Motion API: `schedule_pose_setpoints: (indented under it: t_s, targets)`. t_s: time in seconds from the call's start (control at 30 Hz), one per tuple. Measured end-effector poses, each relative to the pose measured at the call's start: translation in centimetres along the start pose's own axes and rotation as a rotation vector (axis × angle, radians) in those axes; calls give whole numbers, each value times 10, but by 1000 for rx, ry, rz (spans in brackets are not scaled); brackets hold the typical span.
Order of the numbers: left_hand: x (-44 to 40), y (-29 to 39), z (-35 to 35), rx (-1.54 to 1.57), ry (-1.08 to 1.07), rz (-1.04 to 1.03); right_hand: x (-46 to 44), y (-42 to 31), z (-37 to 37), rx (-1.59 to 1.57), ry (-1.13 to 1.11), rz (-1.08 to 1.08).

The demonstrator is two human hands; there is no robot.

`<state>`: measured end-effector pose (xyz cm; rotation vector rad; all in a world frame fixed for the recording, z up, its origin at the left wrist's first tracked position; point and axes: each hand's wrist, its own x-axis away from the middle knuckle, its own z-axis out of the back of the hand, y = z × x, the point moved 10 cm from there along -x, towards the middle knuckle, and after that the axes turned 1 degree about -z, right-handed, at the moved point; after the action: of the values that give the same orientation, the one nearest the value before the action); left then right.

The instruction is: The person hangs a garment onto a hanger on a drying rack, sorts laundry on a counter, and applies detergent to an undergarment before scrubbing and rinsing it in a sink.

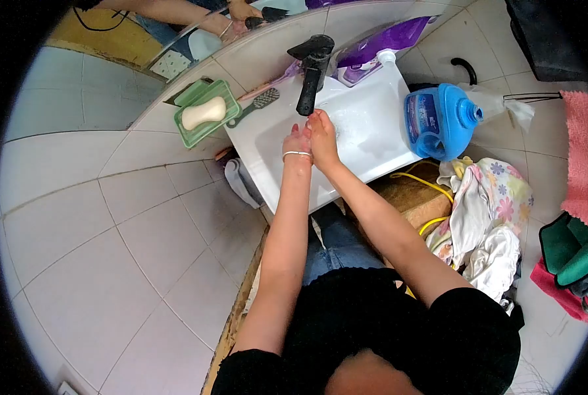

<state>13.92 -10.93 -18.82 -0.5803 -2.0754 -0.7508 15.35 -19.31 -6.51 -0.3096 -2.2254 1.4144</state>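
Observation:
My left hand (296, 141), with a white bangle at the wrist, is over the white sink (373, 155) beneath the black faucet (313, 72). My right hand (323, 137) is pressed against its side, and the skin of both looks wet. The fingers appear stretched out, though they partly overlap and hide one another. No object shows in either hand. Water and some foam lie in the basin. Left of the faucet, a grey brush (262, 104) rests on the sink's rim, close to a green soap dish (187, 130) with a white bar of soap (204, 113).
A blue jug (438, 122) stands on the sink's right edge. Behind the basin leans a purple pouch (389, 43) with a white cap. Below right are piled clothes (485, 224) and a yellow cord (432, 187). A mirror (136, 72) borders the back left; a pink towel (580, 151) hangs at right.

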Motion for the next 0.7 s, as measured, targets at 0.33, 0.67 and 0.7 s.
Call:
schedule_pose_setpoints:
  t_s: [0.33,0.67,0.7]
  targets:
    - [3,13,-3,394,-135,35,-5,35,6,-406,-112,-397]
    - [43,25,-33,215,-384,-147,13,19,-23,890,-460,362]
    - [51,25,-35,157,-402,-141,8,15,-25,795,-498,166]
